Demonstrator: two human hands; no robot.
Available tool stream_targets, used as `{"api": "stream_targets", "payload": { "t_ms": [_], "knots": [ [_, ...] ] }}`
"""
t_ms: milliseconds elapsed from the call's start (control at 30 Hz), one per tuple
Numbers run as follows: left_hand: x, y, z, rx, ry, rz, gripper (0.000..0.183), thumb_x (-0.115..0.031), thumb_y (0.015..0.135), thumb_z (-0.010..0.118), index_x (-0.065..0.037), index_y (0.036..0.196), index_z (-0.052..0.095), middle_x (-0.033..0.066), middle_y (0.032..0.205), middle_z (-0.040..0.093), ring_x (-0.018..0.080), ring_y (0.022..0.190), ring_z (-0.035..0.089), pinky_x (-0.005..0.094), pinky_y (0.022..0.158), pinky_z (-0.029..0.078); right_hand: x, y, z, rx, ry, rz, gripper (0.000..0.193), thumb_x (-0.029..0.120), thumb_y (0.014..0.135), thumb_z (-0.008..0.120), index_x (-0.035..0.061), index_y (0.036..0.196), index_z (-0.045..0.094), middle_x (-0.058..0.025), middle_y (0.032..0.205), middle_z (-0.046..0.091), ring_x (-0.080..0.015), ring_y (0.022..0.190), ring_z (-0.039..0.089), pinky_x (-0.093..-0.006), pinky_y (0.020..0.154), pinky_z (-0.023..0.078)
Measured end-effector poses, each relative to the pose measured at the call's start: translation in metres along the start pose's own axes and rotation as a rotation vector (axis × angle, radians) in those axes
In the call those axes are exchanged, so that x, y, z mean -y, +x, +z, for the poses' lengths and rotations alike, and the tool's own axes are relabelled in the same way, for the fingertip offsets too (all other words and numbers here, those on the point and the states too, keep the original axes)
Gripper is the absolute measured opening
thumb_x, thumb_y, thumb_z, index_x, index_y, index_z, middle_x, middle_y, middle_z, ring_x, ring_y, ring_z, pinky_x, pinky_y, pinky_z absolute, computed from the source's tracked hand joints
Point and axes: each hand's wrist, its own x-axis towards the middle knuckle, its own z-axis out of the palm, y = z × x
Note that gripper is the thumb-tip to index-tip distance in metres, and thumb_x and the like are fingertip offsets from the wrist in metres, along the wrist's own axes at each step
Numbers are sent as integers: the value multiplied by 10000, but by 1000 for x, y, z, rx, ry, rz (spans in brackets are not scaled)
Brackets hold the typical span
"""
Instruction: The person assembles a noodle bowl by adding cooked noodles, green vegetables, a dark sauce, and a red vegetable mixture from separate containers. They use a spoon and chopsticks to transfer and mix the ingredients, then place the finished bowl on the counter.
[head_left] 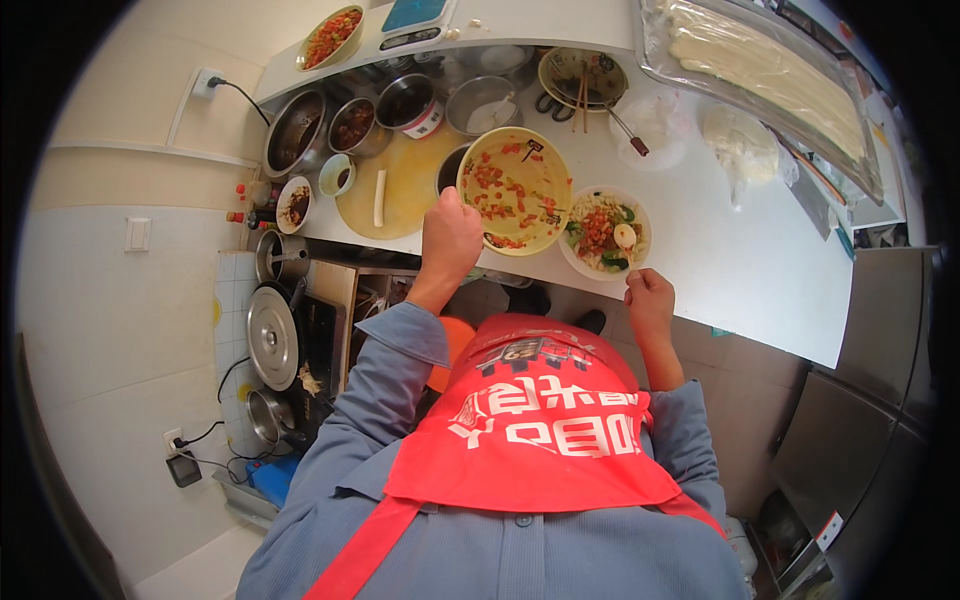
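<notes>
Large white characters cross the red apron, and dark printed marks dot the yellow bowl.

A pale wall with a white switch stands left, a white counter ahead, grey cabinets right.

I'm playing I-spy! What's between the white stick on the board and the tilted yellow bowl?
In the head view, bare yellow board, then the left hand gripping the bowl, with part of a metal pot beyond it.
</notes>
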Motion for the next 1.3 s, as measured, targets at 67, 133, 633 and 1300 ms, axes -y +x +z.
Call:
{"api": "stream_targets", "payload": {
  "t_ms": [67, 133, 633, 1300],
  "knots": [
    [6, 1, 2, 11, -25, 17, 152, -66, 904, 530, 84, 876, 533, 340, 807, 636, 508, 788, 645, 549, 677, 506, 6, -1, 2, 13, 37, -52, 261, 189, 985, 613, -4, 818, 669, 19, 604, 548, -70, 544, 484, -270, 507, 370],
    [10, 0, 6, 18, -21, 56, 153, -65, 917, 519, 84, 882, 533, 295, 774, 639, 429, 719, 661, 498, 618, 523, 13, -1, 14, 43, -93, -188, 205, 178, 966, 624, 4, 869, 673, -93, 612, 563, -200, 567, 551, -359, 551, 420],
    [-13, -9, 13, 123, -19, 55, 139, -57, 894, 540, 82, 879, 532, 349, 774, 625, 526, 776, 635, 562, 675, 510, 23, 8, 10, -140, -524, -350, 237, 203, 945, 629, -13, 853, 661, -223, 755, 650, -407, 702, 638, -486, 638, 472],
    [41, 2, -67, 133, -784, -315, 223, -53, 959, 509, 64, 1132, 588, 161, 989, 713, 260, 832, 745, 353, 616, 645, -8, 10, -23, 158, 364, 370, 220, 200, 1005, 559, 64, 832, 563, 31, 554, 389, -94, 470, 344, -279, 437, 284]
  ]
}}
